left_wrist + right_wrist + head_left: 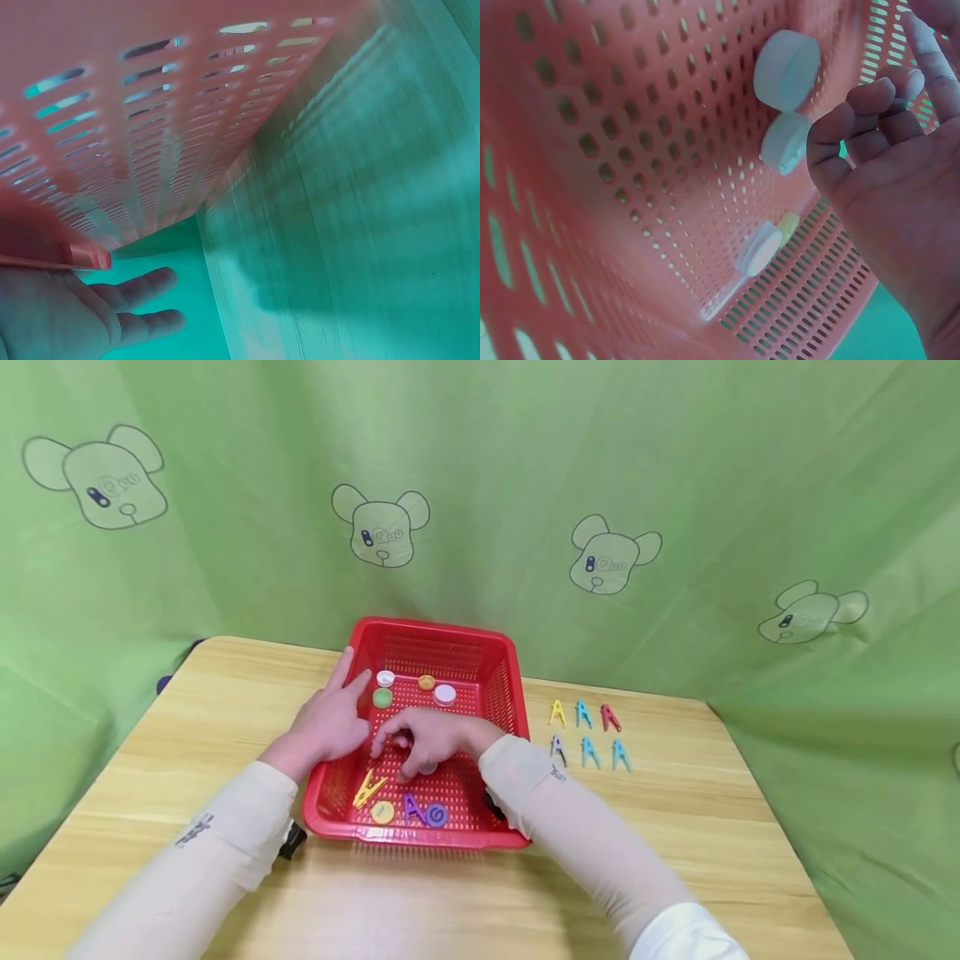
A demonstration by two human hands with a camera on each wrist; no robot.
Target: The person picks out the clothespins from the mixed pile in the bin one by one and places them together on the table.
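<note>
My left hand (330, 722) rests on the left rim of a red perforated plastic basket (442, 837). Its fingers stretch forward, two of them showing straight in the left wrist view. Inside the basket hovers my right hand (431, 739), with some fingers bent, one straighter and nothing visible in its grasp. A pale round cap (428, 768) is partly hidden below it. Nearer the front lie a yellow clothespin (369, 789), a yellow cap (382, 812), a purple clothespin (413, 808) and a purple cap (437, 814). Toward the back are a green cap (382, 697), an orange cap (426, 682) and white caps (444, 695).
Right of the basket, several clothespins lie in two rows on the wooden table (652, 827), among them a yellow clothespin (557, 712), a red clothespin (611, 717) and blue clothespins (590, 752). A green curtain (495, 460) hangs behind the table.
</note>
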